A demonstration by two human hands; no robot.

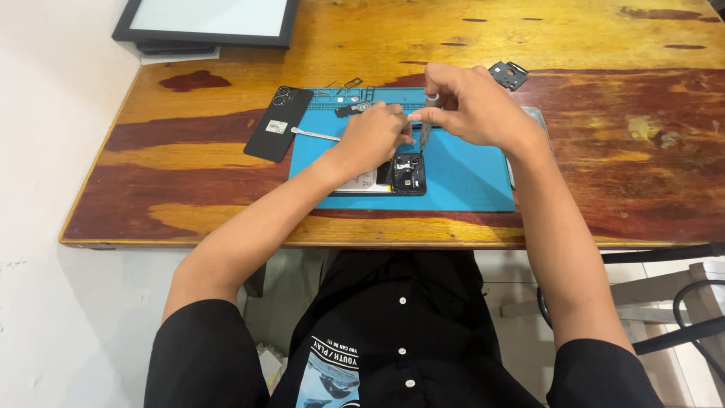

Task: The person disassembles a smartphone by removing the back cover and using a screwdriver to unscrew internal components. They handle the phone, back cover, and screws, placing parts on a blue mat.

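On the blue mat [468, 181] near the table's [604, 151] front edge lies the opened phone [400, 175], light but fragile, which my left hand [375, 136] steadies at its edges while my right hand [472, 106] pinches the thin, stiff screwdriver [427, 125] upright by its slippery cap.

worn wooden table [604, 151], white floor [60, 325]

Around my mat [468, 181]

Opened phone [400, 175] lies on it; back cover [278, 122] left of it; small bracket [508, 74] behind it.
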